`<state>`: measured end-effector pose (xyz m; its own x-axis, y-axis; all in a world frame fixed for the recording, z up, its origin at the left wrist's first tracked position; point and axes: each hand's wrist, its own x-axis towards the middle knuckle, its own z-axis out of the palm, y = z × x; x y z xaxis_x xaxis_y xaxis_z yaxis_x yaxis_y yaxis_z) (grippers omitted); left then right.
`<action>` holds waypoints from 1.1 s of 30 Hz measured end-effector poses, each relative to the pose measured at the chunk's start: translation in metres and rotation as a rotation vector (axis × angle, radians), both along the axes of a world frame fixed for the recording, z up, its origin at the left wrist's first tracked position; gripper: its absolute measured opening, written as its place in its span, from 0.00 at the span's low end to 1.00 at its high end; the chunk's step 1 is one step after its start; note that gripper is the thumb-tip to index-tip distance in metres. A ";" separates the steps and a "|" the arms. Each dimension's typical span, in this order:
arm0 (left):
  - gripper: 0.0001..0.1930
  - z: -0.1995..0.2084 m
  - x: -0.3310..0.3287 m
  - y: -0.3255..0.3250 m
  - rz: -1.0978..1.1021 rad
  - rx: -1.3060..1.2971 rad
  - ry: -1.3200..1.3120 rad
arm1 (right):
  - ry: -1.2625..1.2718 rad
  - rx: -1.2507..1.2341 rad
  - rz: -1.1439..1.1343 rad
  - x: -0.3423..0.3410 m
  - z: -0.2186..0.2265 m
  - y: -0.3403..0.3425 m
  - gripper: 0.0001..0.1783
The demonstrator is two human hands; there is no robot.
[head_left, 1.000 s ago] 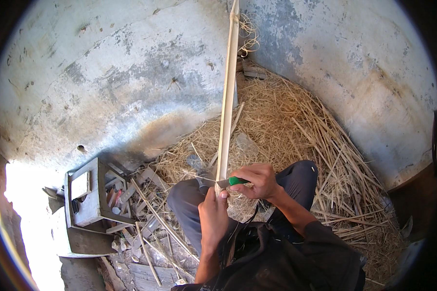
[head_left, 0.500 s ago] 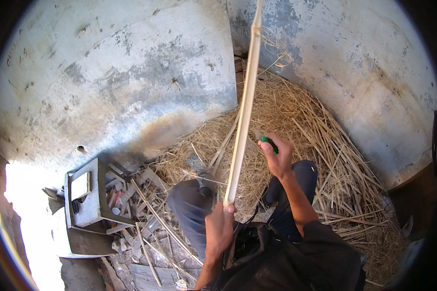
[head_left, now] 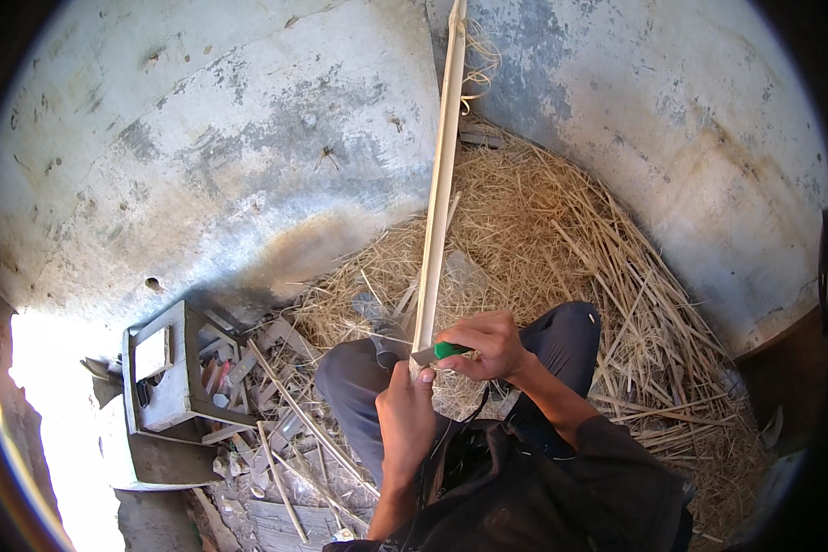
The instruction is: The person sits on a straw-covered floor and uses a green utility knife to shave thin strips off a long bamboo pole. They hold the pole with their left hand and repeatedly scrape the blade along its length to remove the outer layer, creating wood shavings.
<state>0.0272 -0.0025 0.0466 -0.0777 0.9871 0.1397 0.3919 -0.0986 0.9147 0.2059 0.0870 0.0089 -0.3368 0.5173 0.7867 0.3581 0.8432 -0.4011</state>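
My left hand [head_left: 407, 414] is closed round the near end of a long, pale bamboo strip [head_left: 439, 193], which rises away from me past the top of the view. In my right hand [head_left: 492, 345] is a knife [head_left: 451, 350] with a green handle. Its short blade lies across the strip just above my left thumb. Thin curled shavings [head_left: 481, 63] hang from the strip near its far end. My right fingers wrap round the handle and partly hide it.
A heap of straw-like shavings [head_left: 515, 198] covers the floor ahead, with split sticks [head_left: 635, 304] piled at the right. To the left a small wooden stool-like frame [head_left: 170, 386] lies among scraps. Stained pale walls [head_left: 248, 138] close in the far side.
My right hand has moved left and down, bringing the knife from beside the strip onto its near end. The strip's far end has swung left.
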 end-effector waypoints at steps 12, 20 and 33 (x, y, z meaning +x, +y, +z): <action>0.12 -0.005 0.003 0.000 0.012 0.044 -0.001 | -0.034 0.081 -0.046 0.001 0.004 0.002 0.18; 0.20 -0.002 0.001 -0.009 -0.028 -0.085 -0.042 | 0.079 0.050 -0.136 0.009 0.001 0.010 0.19; 0.22 -0.008 0.000 -0.013 -0.100 -0.136 -0.443 | 0.016 0.002 -0.021 0.013 0.006 0.004 0.17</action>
